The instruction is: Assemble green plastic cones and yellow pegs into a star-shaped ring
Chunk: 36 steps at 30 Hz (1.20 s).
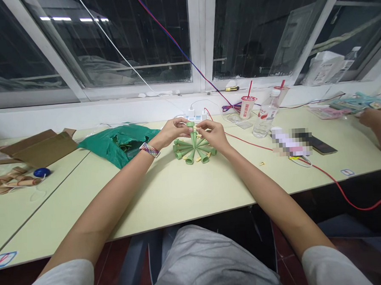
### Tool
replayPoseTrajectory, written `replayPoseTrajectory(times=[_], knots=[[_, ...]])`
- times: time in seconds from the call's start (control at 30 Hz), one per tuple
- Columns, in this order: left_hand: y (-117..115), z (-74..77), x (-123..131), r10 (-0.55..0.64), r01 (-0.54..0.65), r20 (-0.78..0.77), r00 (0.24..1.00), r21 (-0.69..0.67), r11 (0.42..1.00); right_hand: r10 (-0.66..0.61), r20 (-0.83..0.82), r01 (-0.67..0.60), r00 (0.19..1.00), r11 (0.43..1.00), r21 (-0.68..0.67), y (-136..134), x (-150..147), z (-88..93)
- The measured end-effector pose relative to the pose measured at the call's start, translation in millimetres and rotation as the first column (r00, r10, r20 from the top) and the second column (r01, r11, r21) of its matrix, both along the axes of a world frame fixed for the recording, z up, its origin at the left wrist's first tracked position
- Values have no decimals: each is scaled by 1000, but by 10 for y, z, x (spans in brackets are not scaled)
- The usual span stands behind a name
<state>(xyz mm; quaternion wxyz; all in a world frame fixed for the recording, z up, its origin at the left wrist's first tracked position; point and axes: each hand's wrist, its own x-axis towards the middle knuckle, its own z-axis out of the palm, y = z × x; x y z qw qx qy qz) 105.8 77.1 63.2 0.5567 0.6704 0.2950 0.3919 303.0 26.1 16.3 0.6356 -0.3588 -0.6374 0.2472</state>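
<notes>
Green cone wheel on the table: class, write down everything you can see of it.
The green wheel is a flat ring of narrow, paper-like cones, their tips meeting at the centre and open ends facing outward. It lies on the pale table. The top cone is pinched between the left hand and right hand. Small yellow bits lie among the lower cones.

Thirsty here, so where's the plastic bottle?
In the head view, the clear plastic bottle stands toward the right on the desk, beside the printed cup with a red straw.
</notes>
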Motion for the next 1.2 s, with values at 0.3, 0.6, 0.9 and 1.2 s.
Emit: replayPoseTrajectory(times=[0.3, 0.6, 0.9, 1.2], knots=[[1, -18, 13, -13, 18, -51, 999, 88, 996, 99, -51, -101, 994, 994, -43, 28, 16, -34], [16, 89, -42, -39, 44, -43, 998, 114, 993, 110, -180, -130, 977, 986, -102, -3, -66, 33], [79, -7, -80, -75, 75, -11, 997, 23, 997, 146, -224, -169, 964, 982, -88, 34, -52, 2], [52, -1, -66, -85, 86, -21, 996, 27, 996, 143, -201, -169, 969, 978, -119, 5, -43, 24]])
